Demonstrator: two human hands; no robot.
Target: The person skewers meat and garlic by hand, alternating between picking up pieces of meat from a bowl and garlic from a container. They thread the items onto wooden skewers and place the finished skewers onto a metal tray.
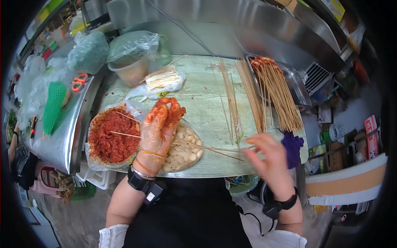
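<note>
My left hand (156,131) wears a clear plastic glove smeared with red and is closed around a red-coated piece of food (175,112), whose kind I cannot make out. Beneath that hand is a container of pale peeled cloves (188,153), like garlic. Several thin wooden skewers (217,149) stretch from the left hand's side across it to the right. My bare right hand (271,159), slightly blurred, hovers by their far ends, fingers apart and holding nothing visible. Left of the gloved hand stands a bowl of red paste (111,138) with two skewers in it.
Loose skewers (250,95) lie toward the right, beside a metal tray (295,89) of red-tipped skewers (279,99). A purple cloth-like bundle (292,146) sits at the right edge. Behind are white strips on plastic (163,78) and a tub (129,71). Orange-handled scissors (79,82) rest left.
</note>
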